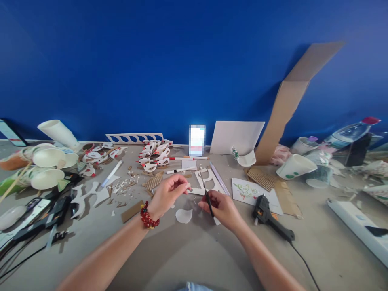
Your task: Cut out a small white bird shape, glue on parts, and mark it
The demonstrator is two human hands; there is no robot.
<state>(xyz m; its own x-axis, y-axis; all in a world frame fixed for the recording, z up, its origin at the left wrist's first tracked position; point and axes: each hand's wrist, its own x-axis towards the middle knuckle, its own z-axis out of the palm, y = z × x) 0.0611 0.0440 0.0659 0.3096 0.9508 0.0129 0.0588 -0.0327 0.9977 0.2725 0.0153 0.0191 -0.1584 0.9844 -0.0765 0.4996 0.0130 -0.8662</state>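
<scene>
Black slender tool [208, 199] clamped in right grip [222, 208], pale scrap [188, 185] in left [170, 192], near rounded white paper [184, 216]; trimming presumed, steadiness needed.

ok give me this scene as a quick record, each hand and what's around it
left hand: pinching pose; held item, if any, too small to tell
right hand: holds slim dark-handled tool
nearest table item: rounded white piece
beyond hands: white bird cutouts, red-marked
right side: glue gun, green drawing
backdrop: blue wall
</scene>
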